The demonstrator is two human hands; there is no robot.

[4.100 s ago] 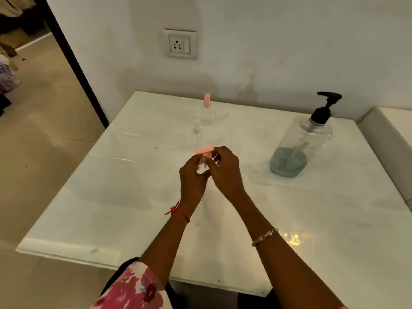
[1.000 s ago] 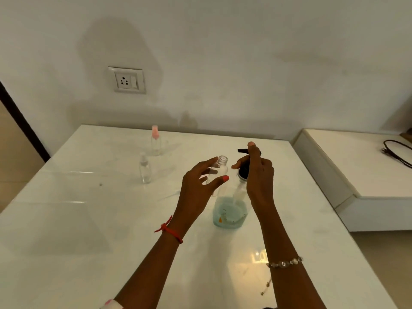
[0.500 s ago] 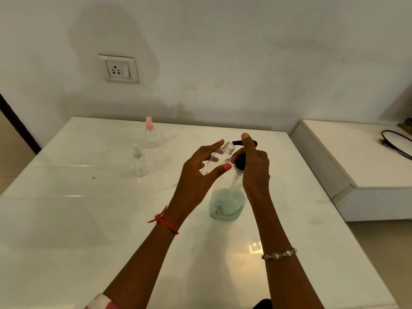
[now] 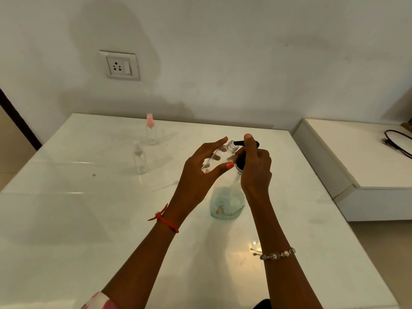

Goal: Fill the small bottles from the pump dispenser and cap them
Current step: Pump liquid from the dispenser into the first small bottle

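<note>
My left hand (image 4: pixel 200 175) holds a small clear uncapped bottle (image 4: pixel 219 156) tilted, its open neck right at the black spout of the pump dispenser (image 4: pixel 227 201). The dispenser is a clear bottle with pale blue liquid low inside, standing on the white table (image 4: pixel 89 219). My right hand (image 4: pixel 254 168) wraps the black pump head, with a finger on top of it. Two more small bottles stand upright at the back left: one with a clear cap (image 4: pixel 139 158), one with a pink cap (image 4: pixel 151 131).
A white wall with a socket plate (image 4: pixel 119 65) runs behind the table. A lower white ledge (image 4: pixel 361 161) lies to the right, with a black cable (image 4: pixel 398 142) on it. Floor shows at the far left.
The pink cap came off the small bottle a few seconds ago. Over the last second my left hand brought the bottle's neck up to the spout while my right hand settled on the pump head.
</note>
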